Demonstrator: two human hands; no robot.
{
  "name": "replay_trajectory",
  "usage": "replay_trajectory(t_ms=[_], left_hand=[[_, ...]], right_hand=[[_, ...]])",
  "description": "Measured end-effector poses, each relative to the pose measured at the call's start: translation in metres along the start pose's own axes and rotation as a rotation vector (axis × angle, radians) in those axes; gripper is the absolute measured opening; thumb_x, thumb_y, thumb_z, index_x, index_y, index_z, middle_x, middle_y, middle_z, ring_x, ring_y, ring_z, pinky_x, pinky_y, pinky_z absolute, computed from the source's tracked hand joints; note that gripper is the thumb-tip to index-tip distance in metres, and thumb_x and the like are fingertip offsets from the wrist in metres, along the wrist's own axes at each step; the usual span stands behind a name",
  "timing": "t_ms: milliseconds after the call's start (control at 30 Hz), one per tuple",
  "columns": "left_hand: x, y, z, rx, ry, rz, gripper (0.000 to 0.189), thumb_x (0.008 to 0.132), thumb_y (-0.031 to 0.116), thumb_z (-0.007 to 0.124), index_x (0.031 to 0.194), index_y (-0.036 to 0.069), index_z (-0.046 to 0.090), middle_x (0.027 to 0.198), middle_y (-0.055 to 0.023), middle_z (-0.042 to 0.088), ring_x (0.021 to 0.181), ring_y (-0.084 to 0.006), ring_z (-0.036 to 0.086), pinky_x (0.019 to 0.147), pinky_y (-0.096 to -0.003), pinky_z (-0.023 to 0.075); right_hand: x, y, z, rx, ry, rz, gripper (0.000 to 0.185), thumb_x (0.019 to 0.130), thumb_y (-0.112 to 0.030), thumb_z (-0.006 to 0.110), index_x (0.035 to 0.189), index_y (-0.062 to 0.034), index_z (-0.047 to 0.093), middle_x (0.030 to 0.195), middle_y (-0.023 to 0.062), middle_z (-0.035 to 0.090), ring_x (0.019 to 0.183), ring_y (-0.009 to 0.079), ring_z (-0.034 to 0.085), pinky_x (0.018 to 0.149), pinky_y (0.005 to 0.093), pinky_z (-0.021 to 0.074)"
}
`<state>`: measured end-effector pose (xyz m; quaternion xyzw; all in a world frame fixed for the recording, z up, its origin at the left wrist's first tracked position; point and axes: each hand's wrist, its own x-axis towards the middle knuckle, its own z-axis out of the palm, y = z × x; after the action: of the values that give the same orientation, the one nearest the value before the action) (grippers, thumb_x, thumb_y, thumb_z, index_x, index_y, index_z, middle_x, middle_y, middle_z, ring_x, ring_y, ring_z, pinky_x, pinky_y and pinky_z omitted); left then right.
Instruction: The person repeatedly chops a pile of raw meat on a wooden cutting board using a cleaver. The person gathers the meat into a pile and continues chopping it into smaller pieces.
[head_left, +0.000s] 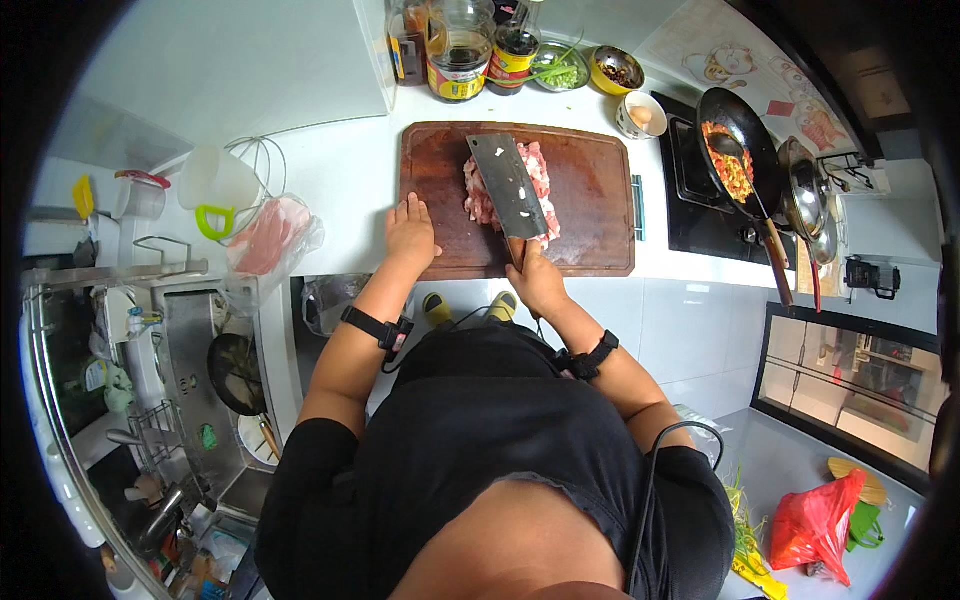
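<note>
A heap of chopped raw meat (534, 161) lies in the middle of a dark wooden cutting board (592, 195). Over the heap is a cleaver (508, 187) with bits of meat on its blade, which hides part of the pile. My right hand (537, 279) grips its wooden handle at the board's near edge. My left hand (411, 231) holds nothing and rests flat on the board's left edge, fingers apart.
Sauce bottles (459, 64), a bowl of chopped greens (559, 67), a yellow bowl (616, 70) and a bowl with an egg (641, 115) stand behind the board. Right is a stove with a wok (739, 150) of food. Bagged meat (270, 236) lies left, near the sink (187, 330).
</note>
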<state>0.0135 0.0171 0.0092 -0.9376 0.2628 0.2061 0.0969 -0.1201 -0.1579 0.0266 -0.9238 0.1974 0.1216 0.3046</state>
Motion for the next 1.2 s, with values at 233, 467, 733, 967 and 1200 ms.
replay_trajectory(t_ms=[233, 467, 733, 967, 1200], left_hand=[[-0.001, -0.003, 0.005, -0.055, 0.040, 0.017, 0.087, 0.070, 0.043, 0.067, 0.135, 0.000, 0.027, 0.143, -0.0146, 0.022, 0.130, -0.0263, 0.024, 0.105, -0.0411, 0.0177], [0.001, -0.002, 0.006, -0.075, 0.046, -0.004, 0.088, 0.067, 0.040, 0.070, 0.134, 0.000, 0.029, 0.143, -0.0145, 0.022, 0.129, -0.0256, 0.026, 0.105, -0.0409, 0.0181], [0.001, 0.000, 0.005, -0.050, 0.044, -0.013, 0.089, 0.066, 0.041, 0.070, 0.134, 0.000, 0.029, 0.143, -0.0144, 0.024, 0.129, -0.0255, 0.027, 0.104, -0.0411, 0.0187], [0.003, 0.002, 0.003, -0.026, 0.003, -0.026, 0.090, 0.067, 0.041, 0.069, 0.135, 0.000, 0.027, 0.143, -0.0140, 0.022, 0.129, -0.0251, 0.026, 0.105, -0.0408, 0.0186], [0.004, 0.004, 0.002, -0.014, -0.028, -0.039, 0.090, 0.068, 0.042, 0.069, 0.136, 0.001, 0.027, 0.144, -0.0136, 0.021, 0.130, -0.0252, 0.025, 0.105, -0.0409, 0.0179]], right_hand=[[-0.025, 0.012, -0.049, 0.911, 0.011, -0.032, 0.025, 0.083, -0.015, 0.054, 0.101, 0.0008, 0.048, 0.068, 0.0029, 0.052, 0.055, 0.0085, 0.049, 0.047, 0.0234, 0.0400], [-0.018, 0.019, -0.077, 0.735, 0.047, 0.098, 0.013, 0.085, -0.013, 0.053, 0.086, -0.0017, 0.047, 0.058, 0.0029, 0.049, 0.044, 0.0108, 0.045, 0.041, 0.0253, 0.0374], [-0.008, 0.008, -0.067, 0.731, 0.286, -0.058, 0.017, 0.084, -0.014, 0.057, 0.082, -0.0026, 0.045, 0.055, 0.0056, 0.048, 0.045, 0.0132, 0.049, 0.041, 0.0294, 0.0383], [0.006, 0.020, -0.068, 0.522, 0.058, 0.063, 0.025, 0.083, -0.023, 0.059, 0.082, -0.0001, 0.048, 0.057, 0.0074, 0.052, 0.047, 0.0148, 0.051, 0.045, 0.0300, 0.0413], [0.014, 0.026, -0.068, 0.391, -0.099, 0.231, 0.028, 0.080, -0.022, 0.056, 0.090, 0.0034, 0.048, 0.065, 0.0150, 0.059, 0.056, 0.0227, 0.060, 0.052, 0.0346, 0.0472]])
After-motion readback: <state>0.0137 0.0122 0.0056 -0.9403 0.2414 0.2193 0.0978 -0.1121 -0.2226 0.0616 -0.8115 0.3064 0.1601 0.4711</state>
